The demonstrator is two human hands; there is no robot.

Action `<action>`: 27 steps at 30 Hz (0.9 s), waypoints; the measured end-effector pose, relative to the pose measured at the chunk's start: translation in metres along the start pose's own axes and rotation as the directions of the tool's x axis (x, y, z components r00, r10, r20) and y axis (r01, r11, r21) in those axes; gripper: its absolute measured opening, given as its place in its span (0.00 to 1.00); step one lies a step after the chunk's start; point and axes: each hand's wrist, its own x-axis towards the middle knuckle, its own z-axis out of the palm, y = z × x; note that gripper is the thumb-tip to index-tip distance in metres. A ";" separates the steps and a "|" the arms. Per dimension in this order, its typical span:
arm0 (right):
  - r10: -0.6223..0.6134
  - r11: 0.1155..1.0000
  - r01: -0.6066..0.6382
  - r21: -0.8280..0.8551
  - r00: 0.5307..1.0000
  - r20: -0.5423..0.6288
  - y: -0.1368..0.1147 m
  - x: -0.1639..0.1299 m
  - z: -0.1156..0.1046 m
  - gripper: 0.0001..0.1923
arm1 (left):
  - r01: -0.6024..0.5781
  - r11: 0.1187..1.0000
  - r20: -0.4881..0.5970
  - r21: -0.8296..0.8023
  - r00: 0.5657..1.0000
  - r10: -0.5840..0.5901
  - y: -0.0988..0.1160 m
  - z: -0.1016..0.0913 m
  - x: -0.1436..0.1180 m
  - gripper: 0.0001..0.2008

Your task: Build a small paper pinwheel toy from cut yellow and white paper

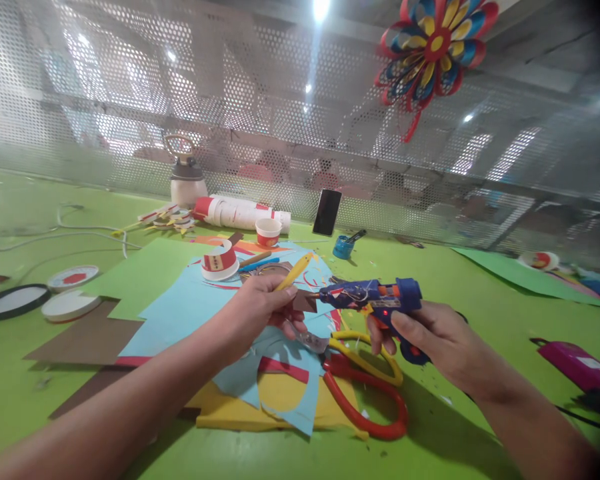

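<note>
One view only, head camera. We see right hand (433,337) clamped on glue gun (380,300) grip, finger at trigger; gun's long axis runs near level, nozzle pointing left. Left hand (260,310) pinched shut on yellow paper strip (294,271) and small brown paper piece (305,301), held above desk (460,287). Brown piece lies just left of nozzle, tip about touching it. Strip slants up and right. Scissors (365,387) lie on desk below both hands.
</note>
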 end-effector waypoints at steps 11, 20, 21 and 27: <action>0.022 0.999 -0.023 0.034 1.000 0.014 0.001 -0.002 0.001 0.17 | -0.011 1.000 0.032 0.011 0.999 0.011 -0.003 -0.002 0.002 0.12; 0.040 0.999 -0.040 -0.002 0.997 0.064 -0.001 -0.006 -0.002 0.18 | 0.027 1.000 0.029 0.007 0.999 -0.028 0.004 -0.001 -0.001 0.11; 0.042 0.999 -0.042 0.002 0.997 0.066 -0.001 -0.006 -0.002 0.18 | 0.033 0.999 0.027 0.013 0.999 -0.033 0.004 -0.001 -0.001 0.11; 0.027 0.999 -0.027 -0.021 1.000 0.015 -0.003 -0.002 0.000 0.18 | 0.042 0.999 0.046 0.030 0.998 -0.044 0.003 -0.001 0.000 0.12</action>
